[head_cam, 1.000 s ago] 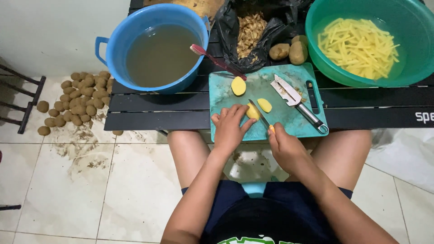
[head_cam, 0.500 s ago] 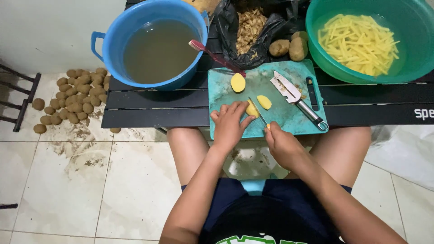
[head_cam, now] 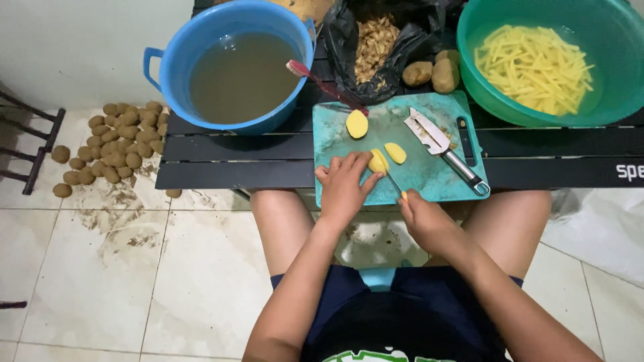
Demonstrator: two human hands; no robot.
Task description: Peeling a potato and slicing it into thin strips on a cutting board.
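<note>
Left hand (head_cam: 344,188): seen just left of the frame's centre, palm down, fingers (head_cam: 359,164) spread and curled forward, their tips pressed downward.
Left forearm: extended from the lower middle of the frame up toward the centre, bare, slanted slightly rightward.
Right hand (head_cam: 424,218): placed just right of centre, closed into a fist-like grip, knuckles turned upward.
Right forearm: run from the lower right diagonally up to the centre, bare.
Thighs: shown bare and parted under both hands, seated.
</note>
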